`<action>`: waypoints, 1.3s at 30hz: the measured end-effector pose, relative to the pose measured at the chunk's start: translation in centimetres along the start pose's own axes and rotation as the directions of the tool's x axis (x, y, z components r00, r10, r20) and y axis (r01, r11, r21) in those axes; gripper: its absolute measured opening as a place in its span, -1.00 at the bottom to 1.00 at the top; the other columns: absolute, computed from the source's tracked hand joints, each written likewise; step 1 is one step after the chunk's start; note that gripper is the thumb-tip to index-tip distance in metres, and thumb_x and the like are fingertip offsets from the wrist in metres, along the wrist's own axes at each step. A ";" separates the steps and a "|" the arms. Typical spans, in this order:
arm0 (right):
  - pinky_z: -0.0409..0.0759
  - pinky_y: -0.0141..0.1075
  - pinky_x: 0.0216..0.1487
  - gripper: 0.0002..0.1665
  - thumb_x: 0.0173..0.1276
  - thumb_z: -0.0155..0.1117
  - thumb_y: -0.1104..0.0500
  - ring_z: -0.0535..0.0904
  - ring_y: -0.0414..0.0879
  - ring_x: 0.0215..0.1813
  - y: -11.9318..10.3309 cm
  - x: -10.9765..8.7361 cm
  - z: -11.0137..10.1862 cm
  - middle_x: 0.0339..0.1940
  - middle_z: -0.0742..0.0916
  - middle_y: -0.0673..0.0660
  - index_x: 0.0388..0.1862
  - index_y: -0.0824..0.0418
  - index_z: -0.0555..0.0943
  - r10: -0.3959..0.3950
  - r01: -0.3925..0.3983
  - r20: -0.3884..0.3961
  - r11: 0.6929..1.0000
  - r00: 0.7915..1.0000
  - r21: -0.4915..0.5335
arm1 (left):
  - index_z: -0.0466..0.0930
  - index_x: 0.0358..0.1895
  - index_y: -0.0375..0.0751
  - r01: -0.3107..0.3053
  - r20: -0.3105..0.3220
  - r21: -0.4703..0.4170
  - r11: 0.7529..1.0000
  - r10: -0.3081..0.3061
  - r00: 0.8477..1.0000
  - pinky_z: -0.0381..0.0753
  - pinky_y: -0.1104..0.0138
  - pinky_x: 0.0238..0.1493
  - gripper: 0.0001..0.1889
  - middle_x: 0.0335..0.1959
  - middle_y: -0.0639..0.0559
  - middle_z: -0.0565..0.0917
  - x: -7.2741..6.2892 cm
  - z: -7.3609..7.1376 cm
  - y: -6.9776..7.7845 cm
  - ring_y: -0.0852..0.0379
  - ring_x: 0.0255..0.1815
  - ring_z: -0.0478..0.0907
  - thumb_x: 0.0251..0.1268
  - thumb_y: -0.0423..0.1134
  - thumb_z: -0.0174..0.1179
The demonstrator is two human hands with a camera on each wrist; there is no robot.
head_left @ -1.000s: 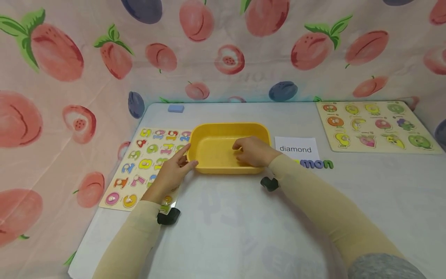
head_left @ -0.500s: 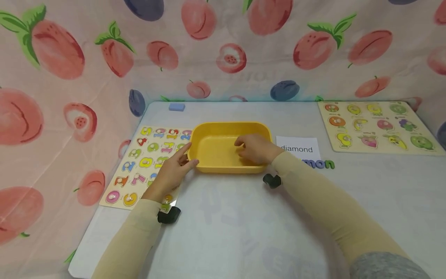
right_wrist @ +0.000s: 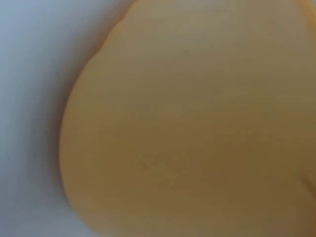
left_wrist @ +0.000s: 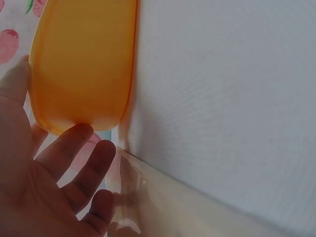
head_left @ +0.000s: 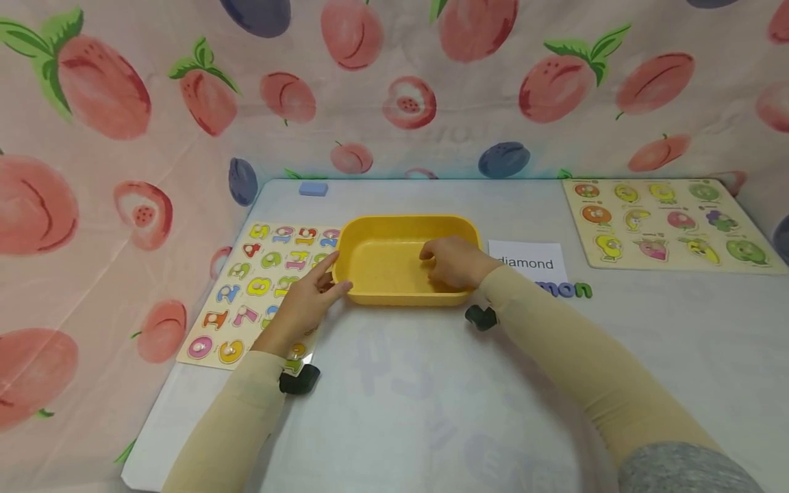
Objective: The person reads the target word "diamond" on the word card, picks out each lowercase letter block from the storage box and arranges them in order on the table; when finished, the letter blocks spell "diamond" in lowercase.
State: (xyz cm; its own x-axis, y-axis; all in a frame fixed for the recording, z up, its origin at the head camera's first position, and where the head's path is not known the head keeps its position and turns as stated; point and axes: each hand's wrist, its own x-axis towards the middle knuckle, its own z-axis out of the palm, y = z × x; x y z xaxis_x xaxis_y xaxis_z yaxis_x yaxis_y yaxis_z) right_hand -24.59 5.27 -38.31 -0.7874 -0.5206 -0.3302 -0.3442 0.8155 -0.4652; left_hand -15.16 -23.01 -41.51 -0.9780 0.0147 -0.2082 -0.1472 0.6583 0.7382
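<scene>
A yellow plastic tray (head_left: 370, 300) stands on the white table. My left hand (head_left: 305, 305) is at its left end, fingers spread, with thumb and fingertips touching the wall around the front corner; the left wrist view shows these fingers loosely bent against the tray's end. My right hand (head_left: 455, 262) reaches inside the right part of the tray, fingers curled downward. Whether those fingers hold something I cannot tell. To the right lies a white card (head_left: 542, 257) printed "diamond", partly covered by my sleeve. Below it are letter pieces (head_left: 566, 289), of which m, o and n show.
A number puzzle board (head_left: 246, 294) lies left of the tray, partly under my left hand and forearm. At the back right is a fruit puzzle board (head_left: 672, 229). A small blue block (head_left: 313, 189) sits near the back edge, before a fruit-patterned cloth (head_left: 431, 130).
My right hand has shifted slightly to the right inside the tray, and its sleeve now covers more of the card and a yellow letter. The left hand stays at the tray's corner.
</scene>
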 end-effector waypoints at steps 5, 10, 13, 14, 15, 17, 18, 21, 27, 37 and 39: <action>0.30 -0.06 0.43 -0.49 0.34 0.21 0.27 0.45 0.08 0.22 0.0 0.2 0.2 0.25 0.63 0.16 0.29 0.27 0.57 -0.013 0.013 0.002 1.000 1.000 0.018 | 0.01 0.59 0.44 0.003 0.002 -0.003 1.000 -0.003 1.000 0.30 -0.07 0.39 -0.22 0.40 -0.15 0.45 0.0 0.0 0.0 -0.08 0.40 0.38 0.39 0.21 0.18; 0.40 -0.09 0.37 -0.51 0.34 0.23 0.25 0.51 0.05 0.15 0.0 0.5 0.7 0.16 0.68 0.13 0.25 0.27 0.60 -0.073 0.074 -0.027 0.996 0.997 0.058 | 0.00 0.59 0.46 0.012 0.004 -0.001 1.000 -0.012 1.000 0.28 -0.09 0.39 -0.22 0.41 -0.16 0.45 0.0 0.0 0.0 -0.10 0.39 0.38 0.38 0.23 0.18; 0.47 -0.13 0.29 -0.53 0.34 0.24 0.26 0.54 0.03 0.08 0.1 0.6 1.0 0.09 0.70 0.11 0.24 0.26 0.61 -0.105 0.110 -0.050 0.989 0.993 0.097 | 0.00 0.59 0.47 0.016 0.009 0.000 1.000 -0.016 1.000 0.27 -0.10 0.40 -0.22 0.41 -0.17 0.43 0.0 0.0 0.0 -0.11 0.40 0.37 0.38 0.24 0.18; 0.48 -0.14 0.27 -0.53 0.35 0.24 0.26 0.54 0.02 0.07 0.1 0.7 1.1 0.07 0.70 0.10 0.24 0.25 0.60 -0.110 0.115 -0.055 0.987 0.992 0.111 | 0.00 0.59 0.47 0.016 0.009 0.000 1.000 -0.016 1.000 0.27 -0.10 0.40 -0.22 0.42 -0.17 0.43 0.0 0.0 0.0 -0.11 0.40 0.37 0.38 0.24 0.18; 0.48 -0.14 0.28 -0.53 0.36 0.24 0.26 0.54 0.01 0.08 0.1 0.7 1.2 0.07 0.70 0.10 0.25 0.24 0.60 -0.110 0.117 -0.059 0.985 0.992 0.126 | 0.01 0.58 0.47 0.014 0.008 0.000 1.000 -0.014 1.000 0.27 -0.09 0.40 -0.22 0.42 -0.18 0.43 0.0 0.0 0.0 -0.11 0.41 0.36 0.38 0.24 0.18; 0.47 -0.14 0.30 -0.53 0.37 0.24 0.25 0.54 0.01 0.11 0.1 0.7 1.2 0.09 0.69 0.10 0.26 0.22 0.60 -0.102 0.111 -0.064 0.982 0.993 0.152 | 0.01 0.59 0.46 0.010 0.005 -0.001 1.000 -0.010 1.000 0.28 -0.09 0.40 -0.22 0.42 -0.18 0.43 0.0 0.0 0.0 -0.11 0.41 0.36 0.38 0.23 0.18; 0.46 -0.13 0.31 -0.53 0.38 0.23 0.25 0.53 0.01 0.14 0.1 0.7 1.2 0.11 0.69 0.10 0.26 0.21 0.59 -0.095 0.105 -0.065 0.981 0.993 0.162 | 0.01 0.59 0.46 0.007 0.002 0.000 1.000 -0.007 1.000 0.28 -0.09 0.40 -0.22 0.42 -0.18 0.43 0.0 0.0 0.0 -0.11 0.41 0.37 0.38 0.22 0.18; 0.42 -0.09 0.36 -0.53 0.38 0.20 0.25 0.52 0.04 0.23 0.1 0.7 1.1 0.18 0.67 0.14 0.27 0.21 0.58 -0.089 0.100 -0.073 0.983 0.993 0.156 | 0.02 0.59 0.45 0.006 -0.002 -0.001 1.000 -0.006 1.000 0.29 -0.08 0.39 -0.23 0.41 -0.18 0.44 -0.1 0.0 0.0 -0.10 0.40 0.38 0.39 0.21 0.19; 0.44 -0.07 0.34 -0.55 0.40 0.21 0.26 0.54 0.07 0.18 0.2 0.7 1.1 0.19 0.66 0.18 0.26 0.26 0.59 -0.064 0.072 -0.089 0.993 0.994 0.098 | 0.01 0.59 0.44 0.014 0.002 0.004 1.000 -0.014 1.000 0.27 -0.10 0.40 -0.22 0.41 -0.18 0.43 -0.1 -0.1 0.2 -0.12 0.40 0.37 0.39 0.21 0.18; 0.37 -0.07 0.39 -0.55 0.45 0.21 0.28 0.52 0.05 0.15 0.0 0.9 1.2 0.22 0.65 0.18 0.29 0.27 0.56 0.002 0.001 -0.050 0.998 0.999 0.062 | 0.01 0.59 0.46 0.020 0.004 0.008 1.000 -0.020 1.000 0.28 -0.11 0.39 -0.22 0.41 -0.17 0.44 -0.1 -0.1 0.3 -0.12 0.40 0.36 0.38 0.22 0.18; 0.33 -0.06 0.42 -0.55 0.46 0.21 0.29 0.51 0.06 0.16 -0.1 0.9 1.3 0.23 0.65 0.18 0.30 0.25 0.56 0.003 -0.001 -0.049 0.999 0.999 0.049 | 0.01 0.59 0.46 0.020 0.004 0.010 1.000 -0.020 1.000 0.28 -0.11 0.38 -0.22 0.41 -0.17 0.44 -0.1 -0.1 0.2 -0.12 0.40 0.37 0.38 0.22 0.18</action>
State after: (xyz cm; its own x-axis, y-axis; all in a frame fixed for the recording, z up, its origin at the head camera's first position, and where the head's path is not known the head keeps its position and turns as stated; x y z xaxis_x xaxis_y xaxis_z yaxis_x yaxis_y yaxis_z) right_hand -24.61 4.42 -39.63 -0.8127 -0.5048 -0.2911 -0.3178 0.8027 -0.5047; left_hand -15.08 -22.91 -41.25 -0.9743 0.0042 -0.2251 -0.1651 0.6661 0.7273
